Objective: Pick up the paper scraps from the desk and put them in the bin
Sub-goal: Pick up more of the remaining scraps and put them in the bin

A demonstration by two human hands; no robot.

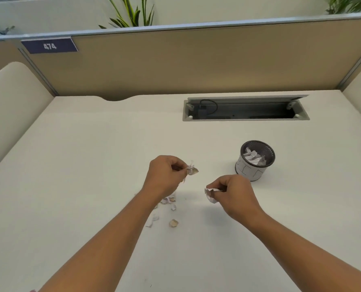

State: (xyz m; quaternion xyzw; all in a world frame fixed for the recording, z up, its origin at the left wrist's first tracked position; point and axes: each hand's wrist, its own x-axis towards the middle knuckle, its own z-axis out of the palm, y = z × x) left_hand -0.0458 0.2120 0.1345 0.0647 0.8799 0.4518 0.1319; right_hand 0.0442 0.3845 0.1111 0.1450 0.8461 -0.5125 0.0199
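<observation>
My left hand [164, 175] hovers above the white desk [91, 165] and pinches a crumpled paper scrap [191, 170] at its fingertips. My right hand [235, 193] pinches another white scrap [210, 194], just left of and nearer than the bin [254, 171]. The bin is a small round mesh cup, white outside, with several crumpled scraps [254, 158] inside. More loose scraps [169, 200] lie on the desk under my left wrist, among them a tan piece [173, 223] and a white strip [152, 221].
An open cable tray [245, 109] is sunk into the desk behind the bin. A beige partition [196, 60] with a blue tag reading 474 [49, 46] closes the back; side panels stand at left and right. Plants rise behind the partition.
</observation>
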